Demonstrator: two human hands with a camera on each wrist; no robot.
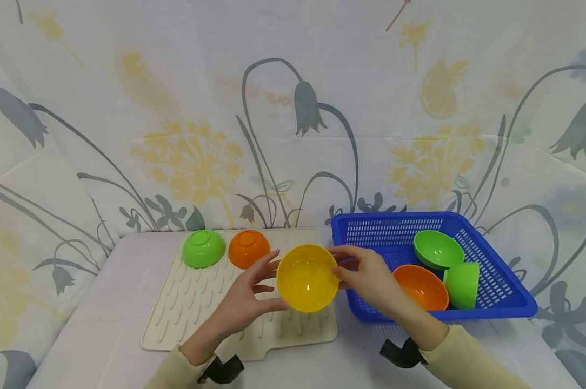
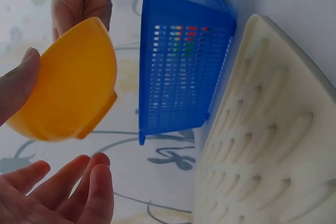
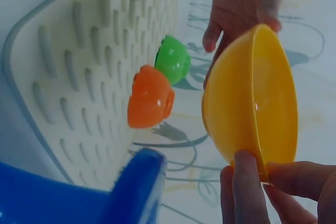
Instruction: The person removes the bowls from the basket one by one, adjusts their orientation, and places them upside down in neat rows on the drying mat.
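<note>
A yellow bowl (image 1: 307, 278) is held up over the right part of a cream ridged drying mat (image 1: 191, 308), its inside facing the head camera. My right hand (image 1: 371, 275) pinches its rim, with the thumb (image 3: 302, 177) on the inner side and fingers on the outer wall. My left hand (image 1: 239, 302) is spread at the bowl's left side. In the left wrist view, the left thumb (image 2: 23, 82) lies at the bowl, while the other fingers (image 2: 100, 192) stand apart from its base. A green bowl (image 1: 204, 248) and an orange bowl (image 1: 248, 249) rest upside down on the mat's back edge.
A blue slotted basket (image 1: 371, 229) stands to the right of the mat. Inside it are a green bowl (image 1: 438, 249), an orange bowl (image 1: 421, 287) and another green bowl (image 1: 462, 286) tipped on its side. Behind the table hangs a flower-printed cloth (image 1: 283, 162).
</note>
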